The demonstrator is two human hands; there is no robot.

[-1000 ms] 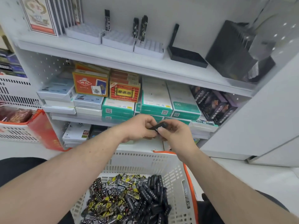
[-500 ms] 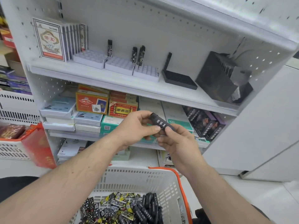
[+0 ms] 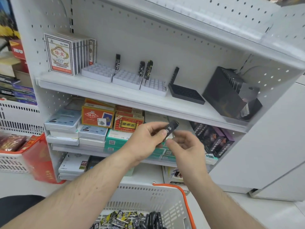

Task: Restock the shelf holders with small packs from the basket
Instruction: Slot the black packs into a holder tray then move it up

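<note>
Both hands have risen since a second ago; the view tilted up too, so the basket (image 3: 166, 198) now sits lower in frame. The left hand (image 3: 148, 141) pinches a black pack (image 3: 170, 129) with white characters between thumb and forefinger, tilted, in front of the middle shelf. The right hand (image 3: 184, 144) has let go — fingers loosely curled just beside the pack's lower end, holding nothing.

Basket: white, orange handle, holds a heap of yellow-black patterned packs (image 3: 118, 219) on the left and black packs (image 3: 153, 219) on the right.

Upper shelf (image 3: 102, 90) — three white holders: left one (image 3: 97, 72) has one pack standing at its back corner, middle (image 3: 127, 79) has one, right (image 3: 153, 86) has one. The black holder (image 3: 185, 95) holds one black pack at its back left corner.
</note>
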